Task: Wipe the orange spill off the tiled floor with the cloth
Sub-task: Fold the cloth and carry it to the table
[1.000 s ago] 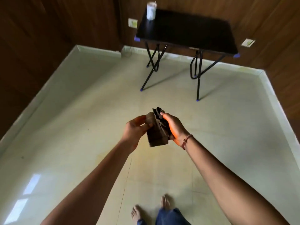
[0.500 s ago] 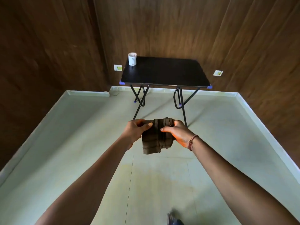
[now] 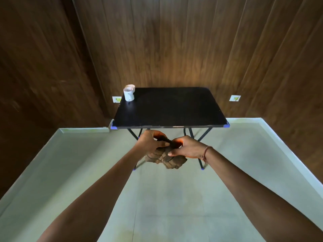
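A dark brown folded cloth [image 3: 167,160] hangs in the air in front of me, bunched between both hands. My left hand [image 3: 151,142] grips its upper left part and my right hand [image 3: 187,148], with a thin cord bracelet at the wrist, pinches its right side. The pale tiled floor [image 3: 174,198] lies below, with a faint yellowish stain [image 3: 125,234] near the bottom edge between my forearms.
A black folding table [image 3: 167,109] on thin metal legs stands just beyond my hands against the dark wood-panelled wall. Two white cups [image 3: 129,94] sit at its far left corner. A pale skirting [image 3: 83,130] runs along the floor edges.
The view has tilted up and come closer to the table. My hands have risen with the cloth and squeezed it into a tighter bundle; my feet have left the view.
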`<act>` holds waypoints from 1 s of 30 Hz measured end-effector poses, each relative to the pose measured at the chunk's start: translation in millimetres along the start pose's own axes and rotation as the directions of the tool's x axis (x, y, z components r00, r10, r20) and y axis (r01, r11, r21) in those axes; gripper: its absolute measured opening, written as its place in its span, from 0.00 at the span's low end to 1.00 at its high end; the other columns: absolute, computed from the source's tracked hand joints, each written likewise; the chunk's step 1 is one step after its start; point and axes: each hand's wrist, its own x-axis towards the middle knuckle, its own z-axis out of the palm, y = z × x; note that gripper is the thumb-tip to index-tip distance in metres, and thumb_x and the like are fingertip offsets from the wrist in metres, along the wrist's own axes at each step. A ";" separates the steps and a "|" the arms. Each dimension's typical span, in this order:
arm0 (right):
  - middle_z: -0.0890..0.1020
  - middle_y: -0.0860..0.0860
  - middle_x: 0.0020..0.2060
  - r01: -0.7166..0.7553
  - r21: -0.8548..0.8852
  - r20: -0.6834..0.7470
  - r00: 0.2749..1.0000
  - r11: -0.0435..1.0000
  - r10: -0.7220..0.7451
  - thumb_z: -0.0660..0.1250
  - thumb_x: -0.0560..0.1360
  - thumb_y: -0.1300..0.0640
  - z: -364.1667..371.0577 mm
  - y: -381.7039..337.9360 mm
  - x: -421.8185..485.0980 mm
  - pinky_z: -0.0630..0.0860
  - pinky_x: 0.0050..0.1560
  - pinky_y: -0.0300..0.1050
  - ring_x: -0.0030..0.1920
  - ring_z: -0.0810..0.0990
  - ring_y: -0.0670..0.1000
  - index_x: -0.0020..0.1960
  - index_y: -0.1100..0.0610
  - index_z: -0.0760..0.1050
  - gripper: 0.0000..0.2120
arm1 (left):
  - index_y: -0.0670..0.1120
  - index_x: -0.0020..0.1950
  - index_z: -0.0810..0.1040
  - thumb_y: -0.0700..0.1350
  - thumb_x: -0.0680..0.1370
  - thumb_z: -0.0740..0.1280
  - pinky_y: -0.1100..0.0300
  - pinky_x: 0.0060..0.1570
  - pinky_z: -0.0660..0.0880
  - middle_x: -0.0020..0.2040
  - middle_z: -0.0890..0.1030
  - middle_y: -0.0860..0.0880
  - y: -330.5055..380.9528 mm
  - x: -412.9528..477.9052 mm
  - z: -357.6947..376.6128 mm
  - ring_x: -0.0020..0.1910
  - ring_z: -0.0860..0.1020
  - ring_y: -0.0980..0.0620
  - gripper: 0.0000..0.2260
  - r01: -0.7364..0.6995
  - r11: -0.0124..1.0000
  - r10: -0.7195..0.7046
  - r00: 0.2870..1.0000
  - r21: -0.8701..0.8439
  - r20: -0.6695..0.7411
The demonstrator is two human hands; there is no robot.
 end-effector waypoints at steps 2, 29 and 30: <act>0.84 0.50 0.49 0.001 -0.076 -0.005 1.000 0.997 -0.001 0.71 0.75 0.49 -28.8 1.4 37.1 0.79 0.56 0.47 0.52 0.82 0.50 0.55 0.54 0.81 0.12 | 0.51 0.48 0.83 0.46 0.73 0.74 0.64 0.50 0.76 0.44 0.81 0.57 10.2 44.9 -3.3 0.45 0.79 0.59 0.05 -0.014 1.000 0.014 1.000 0.022 -0.003; 0.80 0.54 0.58 -0.464 -0.305 -0.540 0.804 0.832 0.251 0.63 0.78 0.60 -295.2 258.5 315.8 0.74 0.64 0.49 0.59 0.79 0.56 0.60 0.51 0.78 0.13 | 0.49 0.59 0.73 0.50 0.81 0.60 0.54 0.43 0.74 0.49 0.82 0.46 58.3 519.2 175.5 0.46 0.80 0.45 0.09 -0.364 0.786 0.242 0.925 0.500 0.294; 0.79 0.55 0.60 -0.445 -0.325 -0.469 0.842 0.834 0.267 0.62 0.78 0.62 -292.4 276.1 315.3 0.72 0.65 0.48 0.60 0.78 0.57 0.61 0.53 0.78 0.14 | 0.49 0.59 0.73 0.49 0.81 0.59 0.52 0.46 0.75 0.51 0.82 0.45 49.9 524.3 185.1 0.49 0.81 0.44 0.10 -0.377 0.750 0.201 0.912 0.543 0.357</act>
